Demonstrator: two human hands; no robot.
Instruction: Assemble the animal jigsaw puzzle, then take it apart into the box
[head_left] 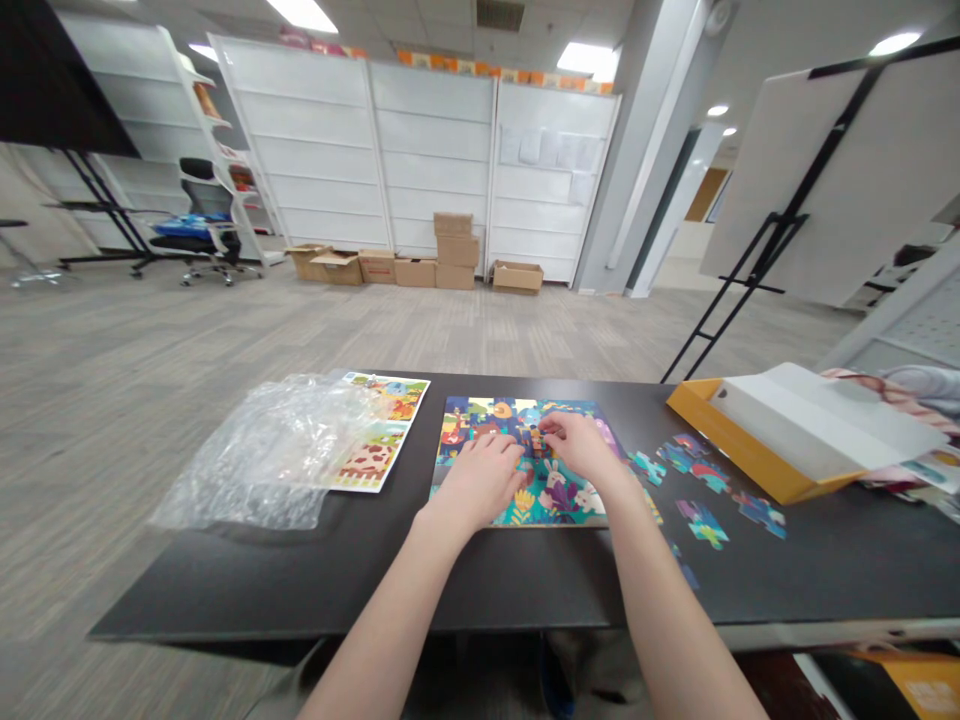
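Note:
A colourful jigsaw puzzle [559, 495] with animals and plants lies flat on the black table [360, 570] in front of me. My left hand [484, 480] rests palm-down on its left half, fingers stretched over the picture. At the puzzle's upper middle, the bent fingers of my right hand [581, 445] pinch a small dark-blue puzzle piece [535, 440], partly hidden by the fingertips. Whether that piece sits flush with its neighbours I cannot tell. Loose puzzle pieces [703, 523] are scattered to the right of the board, and my right forearm covers some of them.
Crumpled clear plastic [262, 450] overlaps printed picture sheets [375, 462] on the left. An open yellow box [750, 450] with a white flap stands at the right, beside cloth items [892, 400]. Beyond the table are cardboard boxes [416, 272] and an office chair [199, 225].

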